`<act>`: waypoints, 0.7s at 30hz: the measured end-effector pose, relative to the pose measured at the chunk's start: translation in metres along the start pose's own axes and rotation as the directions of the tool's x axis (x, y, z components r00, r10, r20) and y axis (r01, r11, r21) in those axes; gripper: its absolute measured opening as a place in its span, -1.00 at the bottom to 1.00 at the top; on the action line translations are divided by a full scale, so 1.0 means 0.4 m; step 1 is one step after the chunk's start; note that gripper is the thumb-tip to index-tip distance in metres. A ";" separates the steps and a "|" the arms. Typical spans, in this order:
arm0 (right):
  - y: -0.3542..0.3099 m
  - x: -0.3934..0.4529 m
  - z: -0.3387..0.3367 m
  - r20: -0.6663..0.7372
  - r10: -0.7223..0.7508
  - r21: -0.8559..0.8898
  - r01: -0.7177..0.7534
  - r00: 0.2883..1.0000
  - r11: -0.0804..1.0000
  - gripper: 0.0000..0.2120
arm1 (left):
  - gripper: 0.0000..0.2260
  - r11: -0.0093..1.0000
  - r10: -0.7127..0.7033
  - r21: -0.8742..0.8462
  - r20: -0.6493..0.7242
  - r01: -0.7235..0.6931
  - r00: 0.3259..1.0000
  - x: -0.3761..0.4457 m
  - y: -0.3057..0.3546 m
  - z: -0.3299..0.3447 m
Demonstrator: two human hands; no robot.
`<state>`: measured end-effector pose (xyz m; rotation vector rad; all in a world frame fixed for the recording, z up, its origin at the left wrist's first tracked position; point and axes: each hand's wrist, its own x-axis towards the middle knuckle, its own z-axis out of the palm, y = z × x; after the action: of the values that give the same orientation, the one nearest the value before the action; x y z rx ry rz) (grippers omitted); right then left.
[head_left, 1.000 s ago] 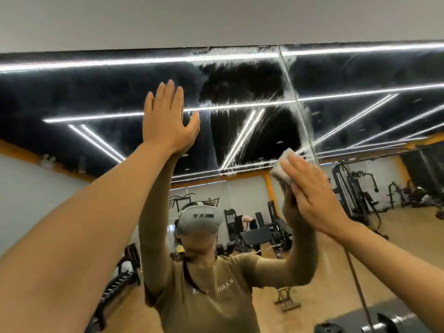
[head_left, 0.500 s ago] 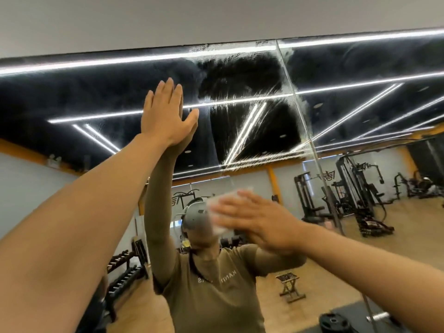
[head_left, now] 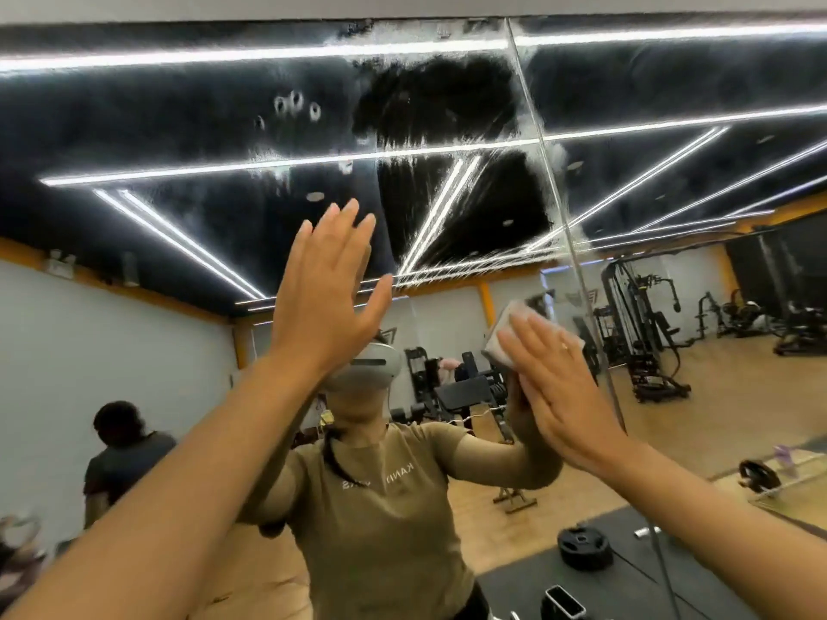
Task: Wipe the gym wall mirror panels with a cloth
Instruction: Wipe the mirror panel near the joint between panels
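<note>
A large wall mirror panel [head_left: 188, 127] fills the view, hazy with smears except for a dark wiped patch near its upper right. A vertical seam [head_left: 543, 140] divides it from the neighbouring panel [head_left: 693, 82]. My left hand [head_left: 326, 284] lies flat on the glass with straight, spread fingers. My right hand [head_left: 555, 387] presses a folded white cloth [head_left: 505, 337] against the mirror just left of the seam, fingers straight over it. Fingerprint marks show on the glass above my left hand.
The mirror reflects the gym: weight machines at the right, a bench behind me, another person at the lower left, and a weight plate [head_left: 584, 548] and a phone [head_left: 564, 601] on a dark floor mat. A grey wall strip [head_left: 402, 4] runs above the mirror.
My left hand has slid down the glass, leaving fingerprint marks where it was. My right hand swept the cloth left and then back right toward the seam. The view has tilted down.
</note>
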<state>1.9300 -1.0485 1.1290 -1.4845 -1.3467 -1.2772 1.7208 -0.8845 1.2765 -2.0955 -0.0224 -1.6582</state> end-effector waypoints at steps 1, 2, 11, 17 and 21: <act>-0.008 -0.052 0.006 0.090 -0.106 -0.027 0.109 0.990 0.994 -0.45 | -0.44 0.999 -0.016 -0.034 0.011 0.017 1.000 -0.063 0.019 0.009; -0.008 -0.101 0.008 0.187 -0.205 -0.057 0.219 0.961 0.974 -0.42 | -0.44 0.997 -0.042 -0.057 0.033 0.044 0.999 -0.128 0.034 0.020; 0.084 0.047 -0.067 0.221 -0.209 -0.150 0.245 0.953 0.958 -0.45 | -0.36 0.978 -0.209 0.040 0.144 0.205 0.967 -0.410 0.081 0.062; -0.007 0.265 -0.019 -0.224 0.226 -0.075 -0.248 0.948 0.966 -0.49 | -0.37 0.977 -0.208 0.060 0.122 0.202 0.970 -0.410 0.074 0.070; -0.096 0.070 0.065 0.050 -0.190 -0.112 0.194 0.981 0.974 -0.46 | -0.38 0.978 -0.201 0.070 0.101 0.195 0.974 -0.411 0.074 0.069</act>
<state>1.8957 -1.0103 1.1467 -1.4927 -1.4934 -1.4776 1.7103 -0.8566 1.1097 -2.1952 -0.3212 -1.6306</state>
